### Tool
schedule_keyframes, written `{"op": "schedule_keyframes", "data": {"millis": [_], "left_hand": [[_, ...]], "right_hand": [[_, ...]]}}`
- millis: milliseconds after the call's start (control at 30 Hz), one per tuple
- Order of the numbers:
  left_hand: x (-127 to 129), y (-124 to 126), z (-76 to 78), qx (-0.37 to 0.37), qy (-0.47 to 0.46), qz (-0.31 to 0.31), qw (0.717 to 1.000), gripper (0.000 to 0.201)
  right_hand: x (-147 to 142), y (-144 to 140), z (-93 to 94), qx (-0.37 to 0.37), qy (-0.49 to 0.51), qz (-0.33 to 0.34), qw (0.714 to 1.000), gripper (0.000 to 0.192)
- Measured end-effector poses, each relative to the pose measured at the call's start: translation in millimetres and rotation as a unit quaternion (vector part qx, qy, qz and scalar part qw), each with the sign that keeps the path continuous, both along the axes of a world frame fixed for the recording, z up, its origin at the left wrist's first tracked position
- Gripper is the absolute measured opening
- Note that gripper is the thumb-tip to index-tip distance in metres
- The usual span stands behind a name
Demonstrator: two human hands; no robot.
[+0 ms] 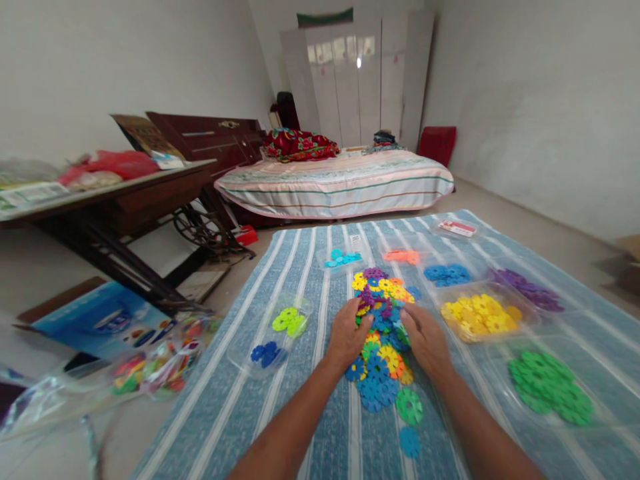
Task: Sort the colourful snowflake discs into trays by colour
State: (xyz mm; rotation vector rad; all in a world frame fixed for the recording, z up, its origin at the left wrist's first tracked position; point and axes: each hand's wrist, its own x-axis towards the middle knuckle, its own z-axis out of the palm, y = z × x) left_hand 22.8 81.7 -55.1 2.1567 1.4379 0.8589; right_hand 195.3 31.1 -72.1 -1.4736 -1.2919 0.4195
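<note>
Loose plastic snowflake discs lie in a long mixed pile [383, 320] of blue, yellow, orange, purple and green on the striped cloth. My left hand [349, 332] rests against the pile's left side, thumb apart from the fingers, close to several purple discs [369, 297]. On the opposite side, my right hand [425, 337] touches the pile with its thumb toward the discs; its fingertips are partly hidden. Both hands look open around the pile. Nearer to me lie a green disc [409, 406] and a blue disc [409, 441].
Clear trays hold sorted discs: yellow [480, 315], green [550, 387], purple [529, 290], blue [447, 274], orange [401, 257], light blue [343, 259]. The left tray [243, 350] holds lime and dark blue ones. A lidded box [457, 229] sits at the far right. Beyond stands a bed [335, 187].
</note>
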Motion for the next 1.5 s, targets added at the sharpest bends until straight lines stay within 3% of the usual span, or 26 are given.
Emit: {"op": "schedule_keyframes", "data": {"millis": [200,400,633,800,1067,1167,1300,1400,1500], "left_hand": [[-2,-29,5.3,-0.009,-0.045,-0.006,0.999,0.037],[-6,-43,1.3,-0.001,-0.088,-0.017,0.996,0.034],[-8,-44,5.0,0.019,-0.112,-0.021,0.993,0.022],[-8,-44,11.5,0.016,-0.131,-0.016,0.991,0.015],[-13,-32,4.2,0.002,-0.158,0.023,0.987,0.021],[-15,-27,0.8,-0.014,-0.169,0.044,0.985,0.026],[-16,-25,-1.5,-0.042,-0.167,0.059,0.983,0.030],[-16,-25,-3.0,-0.044,-0.163,0.060,0.984,0.030],[-16,-25,-3.1,-0.037,-0.158,0.057,0.985,0.029]], "right_hand": [[0,-4,8.1,0.004,0.001,0.019,1.000,0.038],[1,-5,4.7,0.010,-0.018,0.026,0.999,0.033],[-3,0,-6.3,0.015,-0.057,-0.027,0.998,0.032],[-2,0,-7.1,0.012,-0.057,-0.023,0.998,0.023],[-7,-2,0.1,0.038,-0.033,-0.049,0.998,0.013],[-11,-6,10.1,0.067,-0.042,-0.067,0.995,0.014],[-3,-14,39.0,0.099,-0.071,-0.072,0.990,0.015],[25,-19,63.4,0.090,-0.087,-0.108,0.986,0.017],[77,-17,81.3,0.084,-0.131,-0.187,0.970,0.024]]}}
